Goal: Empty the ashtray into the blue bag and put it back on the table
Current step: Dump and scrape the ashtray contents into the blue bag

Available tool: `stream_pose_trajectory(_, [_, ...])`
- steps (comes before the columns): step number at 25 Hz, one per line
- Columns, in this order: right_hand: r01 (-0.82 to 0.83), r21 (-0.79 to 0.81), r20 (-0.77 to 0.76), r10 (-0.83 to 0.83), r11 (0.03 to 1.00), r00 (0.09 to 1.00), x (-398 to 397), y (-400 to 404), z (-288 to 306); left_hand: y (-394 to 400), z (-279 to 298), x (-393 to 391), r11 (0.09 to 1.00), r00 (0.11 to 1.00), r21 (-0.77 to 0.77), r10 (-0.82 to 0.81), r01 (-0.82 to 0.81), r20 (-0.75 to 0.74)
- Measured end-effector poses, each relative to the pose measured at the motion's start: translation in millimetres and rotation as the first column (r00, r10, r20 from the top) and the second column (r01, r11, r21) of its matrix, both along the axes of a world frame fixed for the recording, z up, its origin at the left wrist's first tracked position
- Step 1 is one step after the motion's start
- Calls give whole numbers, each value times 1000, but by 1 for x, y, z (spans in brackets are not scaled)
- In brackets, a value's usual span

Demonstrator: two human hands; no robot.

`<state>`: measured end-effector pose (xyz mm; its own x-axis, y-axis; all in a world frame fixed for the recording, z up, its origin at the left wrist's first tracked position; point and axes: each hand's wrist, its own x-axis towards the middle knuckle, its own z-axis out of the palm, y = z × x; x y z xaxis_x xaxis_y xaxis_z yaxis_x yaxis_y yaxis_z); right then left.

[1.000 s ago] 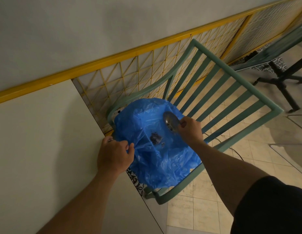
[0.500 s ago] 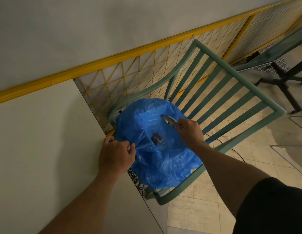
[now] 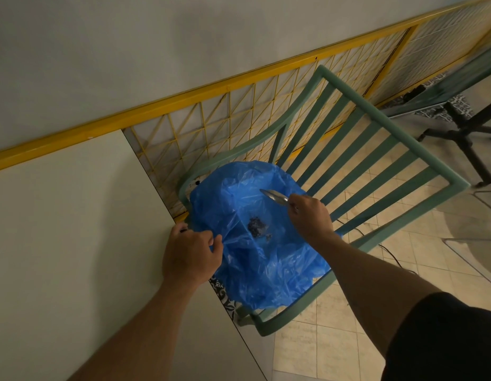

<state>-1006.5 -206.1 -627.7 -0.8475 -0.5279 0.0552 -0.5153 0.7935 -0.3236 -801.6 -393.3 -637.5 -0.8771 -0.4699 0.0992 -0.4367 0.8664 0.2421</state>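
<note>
My right hand (image 3: pixel 307 215) pinched the ashtray (image 3: pixel 274 197) by its rim, tipped over the blue bag (image 3: pixel 261 259) beside the counter's (image 3: pixel 74 243) edge. It looked light, stiff, slippery metal. My left hand (image 3: pixel 190 254) clenched the limp plastic.

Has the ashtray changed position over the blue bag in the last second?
Yes. The ashtray, held in the right hand, has turned from nearly face-on to edge-on against the blue bag and the green chair, while staying over the bag's opening.

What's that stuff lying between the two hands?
In the head view, blue bag plastic spans between left hand and right hand, with a dark ash pile on it.
</note>
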Motion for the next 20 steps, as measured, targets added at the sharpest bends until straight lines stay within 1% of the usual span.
stream_pose_trajectory(5, [-6,-7,-47,6,1000,999,0,0,5,1,0,0,1000,1000,-4,4,-4,-15])
stream_pose_trajectory(9, [-10,39,-28,11,999,1000,-1,1,6,1,0,0,1000,1000,-4,6,-6,-1])
stream_pose_trajectory(16, [1,-8,-72,-2,1000,997,-2,3,9,1,1,-1,1000,1000,-4,8,-8,2])
stream_pose_trajectory(20, [46,79,-19,-45,996,999,-2,7,5,2,3,0,1000,1000,2,10,-10,-17])
